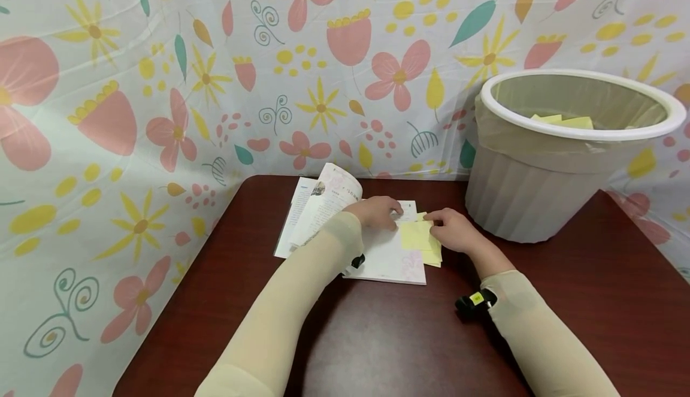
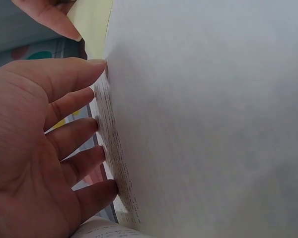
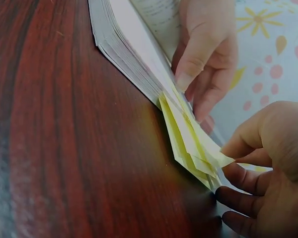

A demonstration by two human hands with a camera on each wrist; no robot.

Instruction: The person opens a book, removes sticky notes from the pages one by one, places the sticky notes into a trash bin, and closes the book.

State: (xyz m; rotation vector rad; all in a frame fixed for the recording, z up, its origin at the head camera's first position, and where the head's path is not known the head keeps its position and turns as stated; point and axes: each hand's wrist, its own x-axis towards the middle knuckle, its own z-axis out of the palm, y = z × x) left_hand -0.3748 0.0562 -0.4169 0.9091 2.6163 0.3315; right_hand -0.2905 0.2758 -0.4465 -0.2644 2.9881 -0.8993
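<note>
Pinching a yellow note (image 3: pixel 212 153) by one corner, the fingers of the right hand (image 1: pixel 454 232) are beside the open book (image 1: pixel 383 262) on the worktop (image 1: pixel 388 337); the left hand (image 1: pixel 376 212) is spread, fingertips touching a printed page (image 2: pixel 120 158). The note projects past the book's right edge.

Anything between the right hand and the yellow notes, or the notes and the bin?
Nothing visible for the right hand: it pinches a yellow note. Toward the bin, its wall and white rim stand between.

open book (image 1: pixel 383 260), yellow notes (image 1: pixel 416 236) at edge
</note>
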